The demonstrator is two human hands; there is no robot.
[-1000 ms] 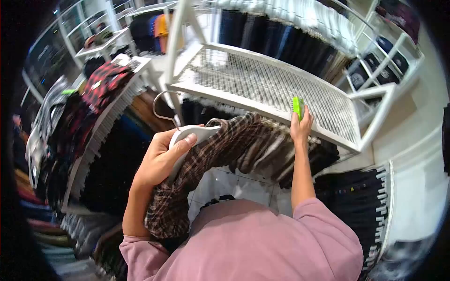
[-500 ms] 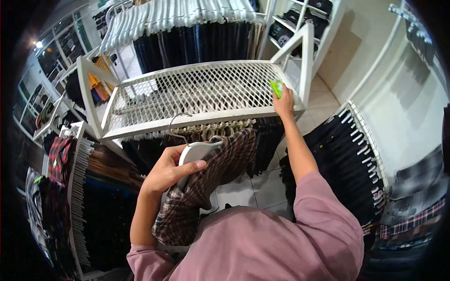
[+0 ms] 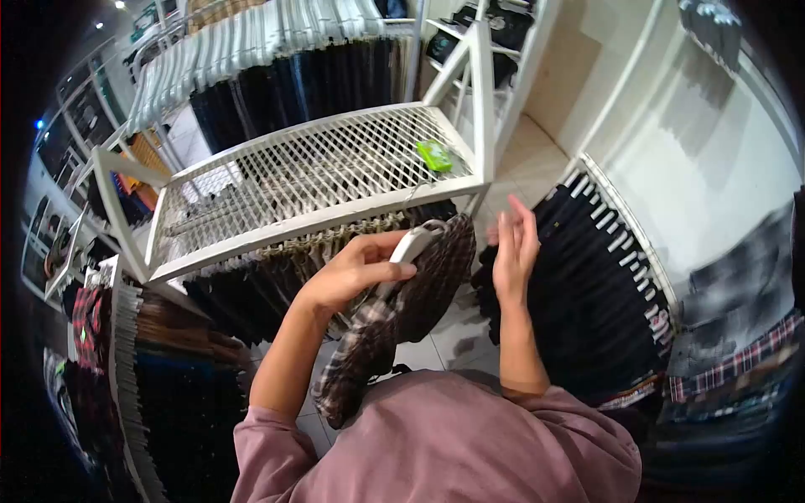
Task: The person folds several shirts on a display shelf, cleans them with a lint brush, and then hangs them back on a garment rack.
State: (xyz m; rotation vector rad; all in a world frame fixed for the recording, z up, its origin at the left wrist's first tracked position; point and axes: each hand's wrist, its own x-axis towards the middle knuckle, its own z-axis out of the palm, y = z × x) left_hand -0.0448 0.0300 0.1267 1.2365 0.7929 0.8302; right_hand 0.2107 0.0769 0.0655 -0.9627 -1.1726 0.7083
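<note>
My left hand (image 3: 359, 270) grips a white hanger (image 3: 411, 245) near its top, thumb pressed over it. From that hanger hangs a brown plaid shirt (image 3: 436, 277), its lower part dangling in front of my body. My right hand (image 3: 515, 251) is raised to the right of the shirt, fingers apart and holding nothing. A bright green packet (image 3: 434, 156) lies on the right end of the white mesh shelf (image 3: 319, 168).
Dark trousers (image 3: 579, 285) hang on a rack at the right, plaid garments (image 3: 738, 352) beyond them. Behind the shelf stands a rack with white hangers (image 3: 251, 46). More clothes (image 3: 180, 377) hang at the left, over a tiled floor (image 3: 457, 339).
My right hand has let go of the green packet on the shelf, moved back toward me and opened. My left hand has moved right with the hanger and shirt. The view has shifted.
</note>
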